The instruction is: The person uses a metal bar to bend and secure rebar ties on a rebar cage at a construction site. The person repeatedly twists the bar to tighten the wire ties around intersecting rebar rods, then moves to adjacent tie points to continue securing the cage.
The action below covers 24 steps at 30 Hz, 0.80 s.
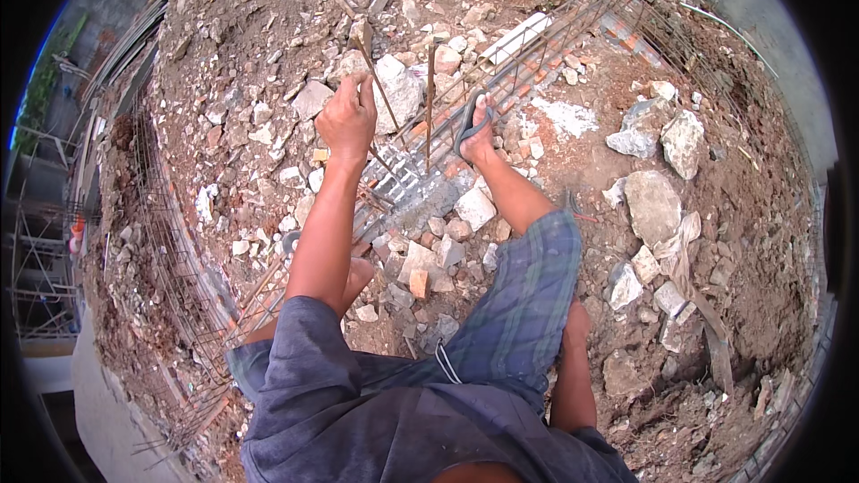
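Observation:
My left hand [347, 121] is raised in front of me, its fingers curled closed beside a thin rusty steel rod [383, 89]. Whether the fingertips touch the rod or pinch something small, I cannot make out. A second rusty rod [430, 107] stands upright to the right of it. Both rods rise near a reinforcing-bar cage [514, 80] lying in a trench across the rubble. Grey mortar [429, 201] sits by the cage below the rods. My right hand [577, 320] hangs low beside my right thigh, with its fingers hidden behind the checked shorts.
My sandalled right foot [479, 125] rests on the cage edge. A white board [517, 38] lies beyond it. Large stones [651, 206] and a dirty cloth strip [707, 322] lie at right. Another bar cage [165, 206] runs along the left. Broken bricks [419, 283] litter the ground between my legs.

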Each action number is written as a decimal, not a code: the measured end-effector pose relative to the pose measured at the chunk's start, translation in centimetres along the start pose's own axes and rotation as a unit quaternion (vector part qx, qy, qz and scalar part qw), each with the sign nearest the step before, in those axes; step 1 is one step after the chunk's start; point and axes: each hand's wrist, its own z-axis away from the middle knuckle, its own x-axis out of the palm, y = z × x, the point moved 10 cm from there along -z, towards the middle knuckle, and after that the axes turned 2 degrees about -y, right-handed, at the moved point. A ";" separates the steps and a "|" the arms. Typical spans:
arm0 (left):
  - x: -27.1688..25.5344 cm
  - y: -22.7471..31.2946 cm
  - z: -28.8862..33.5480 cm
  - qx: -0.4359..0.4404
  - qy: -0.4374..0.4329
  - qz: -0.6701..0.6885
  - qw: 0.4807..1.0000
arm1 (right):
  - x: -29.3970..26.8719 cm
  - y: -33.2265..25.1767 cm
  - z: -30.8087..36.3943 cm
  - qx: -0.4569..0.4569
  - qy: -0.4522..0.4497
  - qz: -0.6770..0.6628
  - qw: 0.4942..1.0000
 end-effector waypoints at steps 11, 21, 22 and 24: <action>2.5 0.1 -2.1 0.027 0.009 0.001 1.000 | -1.4 -2.6 1.5 -0.021 -0.005 0.011 1.000; 0.0 0.1 3.8 -0.102 -0.158 0.450 0.873 | 0.2 -1.4 -1.1 0.008 -0.016 0.032 0.999; 0.7 -2.9 4.3 -0.177 -0.119 0.523 0.826 | 0.5 -1.7 -1.5 0.003 -0.018 0.039 0.999; 2.8 -7.9 3.2 -0.306 -0.099 0.498 0.805 | 0.6 -1.5 -1.3 0.000 -0.026 0.067 0.997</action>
